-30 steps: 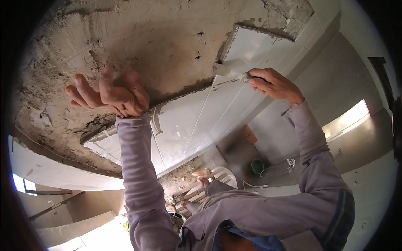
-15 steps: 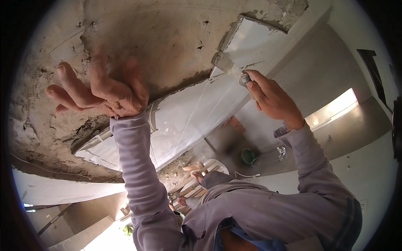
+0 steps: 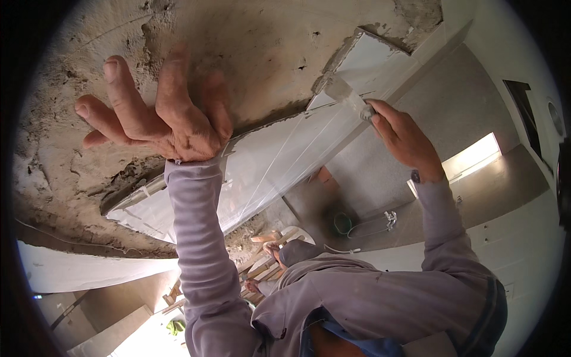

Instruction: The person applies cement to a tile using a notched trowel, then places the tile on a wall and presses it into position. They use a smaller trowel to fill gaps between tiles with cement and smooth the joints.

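Observation:
My left hand (image 3: pixel 178 122) is spread open against a rough, bare cement wall (image 3: pixel 262 53), above a row of pale glossy tiles (image 3: pixel 270 157). Whether the palm touches the wall is hard to tell. In my right hand (image 3: pixel 407 134) is a putty knife (image 3: pixel 346 95) with a flat, smeared blade. The fingers wrap round its handle. The blade lies at the upper edge of the tiles, beside a tile (image 3: pixel 372 56) that stands higher than the rest. Grey mortar lines that tile's edges.
Below, my feet stand by wooden slats (image 3: pixel 262 271) and a white plastic chair (image 3: pixel 291 232). Further down are a round green-rimmed container (image 3: pixel 343 223) and a metal tap (image 3: pixel 389 220). A bright opening (image 3: pixel 476 157) shows at the right.
My left hand has shifted up and a little to the right along the wall. My right hand has moved slightly right and down, and the knife's blade now shows more plainly.

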A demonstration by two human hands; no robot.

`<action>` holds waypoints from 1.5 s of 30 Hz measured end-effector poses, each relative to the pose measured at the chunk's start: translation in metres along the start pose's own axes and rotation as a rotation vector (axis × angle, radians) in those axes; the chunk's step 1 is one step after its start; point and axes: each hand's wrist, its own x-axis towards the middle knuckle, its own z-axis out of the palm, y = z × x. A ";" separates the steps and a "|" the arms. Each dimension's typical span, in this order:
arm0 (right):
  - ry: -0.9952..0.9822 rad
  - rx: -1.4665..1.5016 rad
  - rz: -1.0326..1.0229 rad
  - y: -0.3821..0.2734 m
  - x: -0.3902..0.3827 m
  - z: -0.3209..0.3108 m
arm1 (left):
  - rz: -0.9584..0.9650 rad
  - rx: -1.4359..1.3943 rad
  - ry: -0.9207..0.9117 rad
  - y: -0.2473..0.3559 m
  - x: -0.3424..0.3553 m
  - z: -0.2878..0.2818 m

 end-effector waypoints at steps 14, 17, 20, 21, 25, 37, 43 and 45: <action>0.101 -0.057 -0.047 0.004 -0.015 0.047 | 0.038 0.015 0.000 -0.004 -0.002 0.001; 0.169 0.048 -0.021 -0.006 -0.026 0.044 | 0.055 0.053 -0.108 0.000 -0.005 -0.003; 0.161 0.400 0.035 -0.014 -0.027 0.041 | 0.075 0.051 -0.175 0.004 -0.007 -0.004; 0.224 0.499 -0.009 -0.014 -0.021 0.049 | 0.084 0.054 -0.188 0.003 -0.006 -0.005; 0.383 0.673 -0.068 -0.007 0.002 0.083 | 0.103 0.036 -0.204 0.005 -0.007 -0.002; 0.215 0.037 -0.273 0.004 -0.018 0.082 | 0.027 -0.052 0.041 -0.005 0.002 0.003; 0.166 -0.114 -0.297 0.032 0.004 0.074 | 0.027 -0.082 0.141 -0.007 0.001 0.014; 0.095 -0.111 -0.147 0.015 -0.001 0.067 | 0.052 -0.047 0.091 -0.010 0.000 0.011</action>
